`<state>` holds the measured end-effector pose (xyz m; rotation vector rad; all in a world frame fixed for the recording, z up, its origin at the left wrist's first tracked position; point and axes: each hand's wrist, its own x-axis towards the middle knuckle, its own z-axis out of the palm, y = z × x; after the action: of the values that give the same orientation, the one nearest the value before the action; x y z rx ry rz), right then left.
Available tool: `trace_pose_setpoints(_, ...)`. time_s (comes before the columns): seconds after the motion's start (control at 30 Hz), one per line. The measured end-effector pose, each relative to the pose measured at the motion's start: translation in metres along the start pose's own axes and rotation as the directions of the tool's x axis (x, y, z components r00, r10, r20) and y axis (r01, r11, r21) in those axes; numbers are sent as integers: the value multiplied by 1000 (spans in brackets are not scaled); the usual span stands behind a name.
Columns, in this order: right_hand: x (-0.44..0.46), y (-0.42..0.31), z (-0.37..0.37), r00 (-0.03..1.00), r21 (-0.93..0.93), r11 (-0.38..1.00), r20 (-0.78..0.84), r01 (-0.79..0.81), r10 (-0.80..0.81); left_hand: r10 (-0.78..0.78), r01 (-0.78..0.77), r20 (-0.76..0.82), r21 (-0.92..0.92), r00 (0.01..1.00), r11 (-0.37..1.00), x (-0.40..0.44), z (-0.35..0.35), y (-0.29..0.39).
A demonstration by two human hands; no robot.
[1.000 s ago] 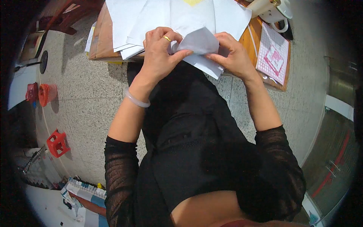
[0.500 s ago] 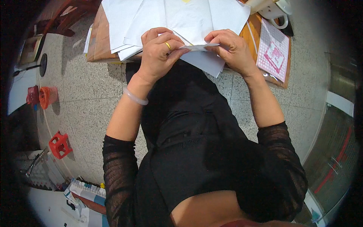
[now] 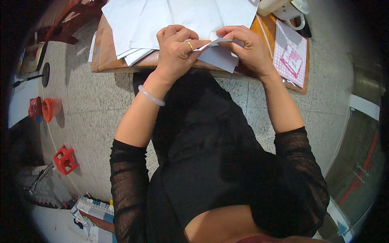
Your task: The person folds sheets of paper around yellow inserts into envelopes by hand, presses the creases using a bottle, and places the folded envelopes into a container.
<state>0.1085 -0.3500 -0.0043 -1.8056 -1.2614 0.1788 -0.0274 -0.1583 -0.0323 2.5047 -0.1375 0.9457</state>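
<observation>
A small piece of folded white paper (image 3: pixel 214 43) is pinched between my two hands above the near edge of the wooden table (image 3: pixel 106 60). My left hand (image 3: pixel 178 49), with a gold ring, closes its thumb and fingers on the left end. The right end sits between the thumb and fingers of my right hand (image 3: pixel 248 47). Beneath and behind the hands lie several large white sheets (image 3: pixel 148 24), spread and overlapping. One sheet's corner (image 3: pixel 221 60) sticks out over the table edge below the hands.
A pink-and-white grid card (image 3: pixel 302 50) lies at the table's right side, near a white mug (image 3: pixel 289 12). On the floor at left are a red stool (image 3: pixel 66 159) and an orange-red basket (image 3: pixel 52 109). A black round object (image 3: pixel 45 74) is farther up.
The raised flap of the small paper has been folded down, and it now shows as a narrow, slightly tilted strip between my fingers. The table and sheets sit slightly higher in view.
</observation>
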Motion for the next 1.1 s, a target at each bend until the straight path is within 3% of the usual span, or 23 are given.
trace_pose_setpoints(0.23,-9,-6,-10,997,-17,1000,77,14,-13,14,-18,79,40,997,999,4,-5,-3)
trace_pose_setpoints(0.47,-24,-9,-10,986,-139,978,-46,153,-161,43,-47,191,14,981,999,11,-17,1)
trace_pose_setpoints(0.7,-38,-15,-12,982,-195,967,-52,167,-180,73,-86,200,54,977,995,7,-15,-1)
trace_pose_setpoints(0.83,-47,-18,-28,976,-156,987,-208,37,-70,77,-95,234,69,969,993,10,-20,2)
trace_pose_setpoints(0.93,-38,2,-40,796,125,989,-589,-81,140,100,-121,228,79,968,989,12,-21,5)
trace_pose_setpoints(0.97,-30,12,-46,755,175,983,-638,-53,154,99,-115,213,64,972,991,12,-20,4)
trace_pose_setpoints(1.07,11,12,-71,701,-17,999,-714,-29,9,95,-106,218,37,971,994,15,-23,6)
trace_pose_setpoints(1.1,23,15,-79,732,-120,991,-680,-51,-44,94,-103,213,29,973,994,15,-23,6)
